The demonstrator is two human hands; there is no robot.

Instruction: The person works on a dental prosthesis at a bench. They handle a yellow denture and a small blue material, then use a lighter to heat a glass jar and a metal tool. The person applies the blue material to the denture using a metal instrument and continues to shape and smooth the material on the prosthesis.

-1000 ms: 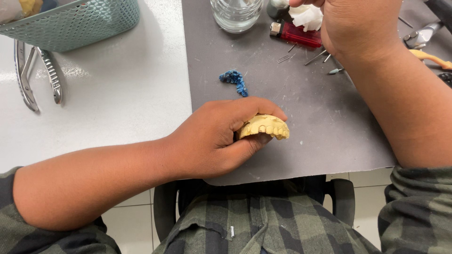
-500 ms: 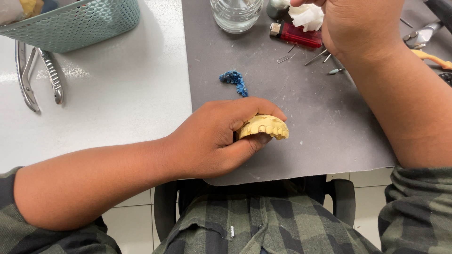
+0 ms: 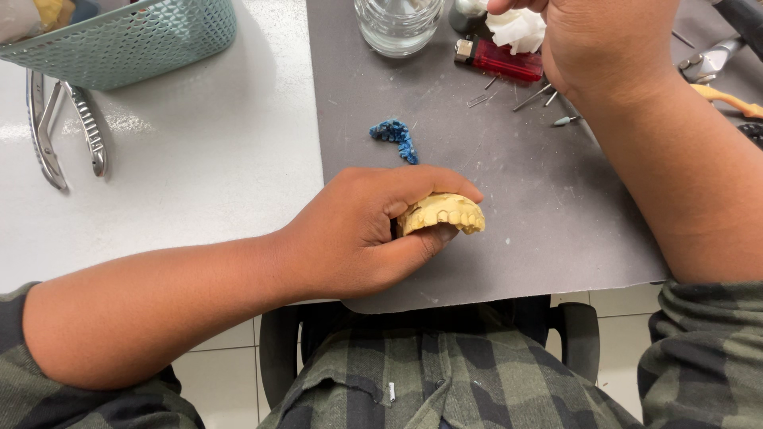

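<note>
- Left hand (image 3: pixel 366 230) curled round a yellow dental cast (image 3: pixel 442 213), thumb under, fingers over the top; teeth row sticks out past the fingertips. Cast + hand rest on the grey mat (image 3: pixel 509 238), near its front edge.
- Right hand (image 3: pixel 612 40) at the far side of the mat from the cast, fingers bunched on a white wad (image 3: pixel 517 28), prob. tissue or cotton. Can't tell how tight the grip is; fingertips out of view at the top edge.
- Blue bit of impression material (image 3: pixel 396 137) lies on the mat just beyond the cast, apart from it.
- Red lighter (image 3: pixel 499 57) beyond that, just beside the white wad; a few thin metal burs (image 3: pixel 534 97) scattered near it.
- Clear glass jar (image 3: pixel 397 24) at the mat's far edge, beyond the blue bit.
- Off the mat, on the white surface (image 3: pixel 199 175) to the cast's left: steel forceps (image 3: pixel 60 131) lying flat, and a teal perforated basket (image 3: pixel 135 44) beyond them.
- Orange-handled tool (image 3: pixel 727 99) + a metal instrument (image 3: pixel 711 62) past the right forearm, partly hidden.
</note>
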